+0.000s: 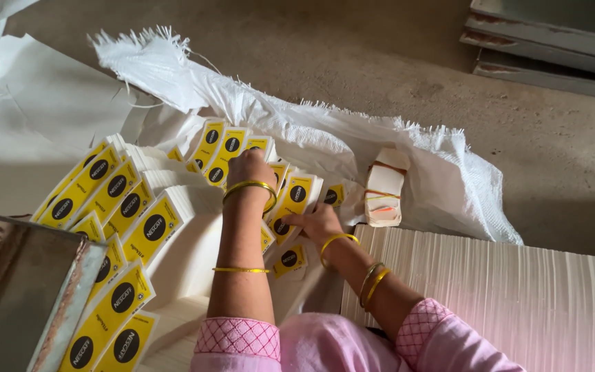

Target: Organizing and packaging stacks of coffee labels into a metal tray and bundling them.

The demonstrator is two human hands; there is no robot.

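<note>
Stacks of yellow labels with a black round mark stand on edge in rows on a white woven sack. My left hand reaches into the far row, its fingers curled down over a stack of these labels. Just to its right, my right hand pinches the lower edge of another label stack that tilts upright. Both wrists wear yellow bangles, and the sleeves are pink.
A bundle of labels tied with rubber bands lies face down right of the hands. A tall block of white sheets on edge fills the lower right. A rusty metal box sits at lower left, and grey slabs at top right.
</note>
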